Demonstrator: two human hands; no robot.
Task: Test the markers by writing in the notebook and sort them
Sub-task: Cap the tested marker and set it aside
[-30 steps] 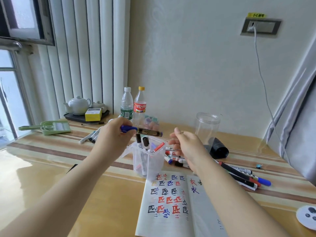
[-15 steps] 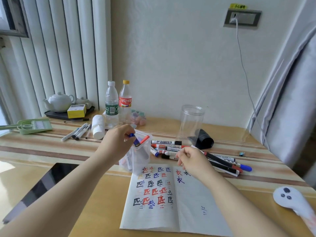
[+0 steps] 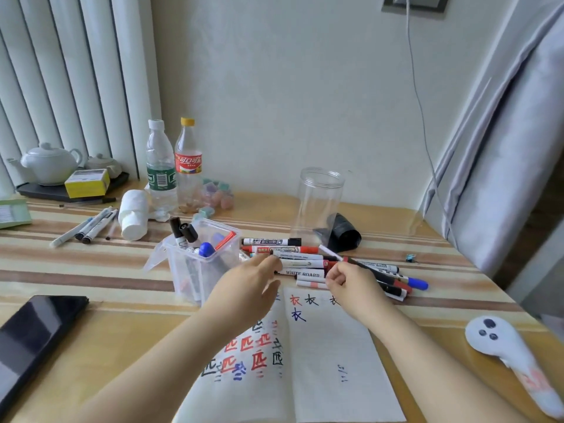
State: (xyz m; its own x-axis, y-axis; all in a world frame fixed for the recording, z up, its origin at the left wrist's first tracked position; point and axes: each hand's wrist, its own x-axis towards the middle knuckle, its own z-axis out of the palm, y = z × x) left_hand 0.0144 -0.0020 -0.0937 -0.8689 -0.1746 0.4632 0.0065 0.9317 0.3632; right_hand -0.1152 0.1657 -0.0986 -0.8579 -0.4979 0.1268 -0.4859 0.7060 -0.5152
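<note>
We note the open white paper notebook flat on the striped wooden table. Beyond its top edge lies the heap of whiteboard markers. The left hand, fingers relaxed and spread, touches that heap. The right hand pinches one white-barrelled marker. Left of the heap stands the clear plastic box holding markers.

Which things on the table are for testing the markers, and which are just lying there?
For the job:
- pile of whiteboard markers
- open notebook
- clear bin holding markers
- empty clear jar

Just lying about:
- two drink bottles
- white teapot
- yellow box
- dark tablet
- black roll
</note>
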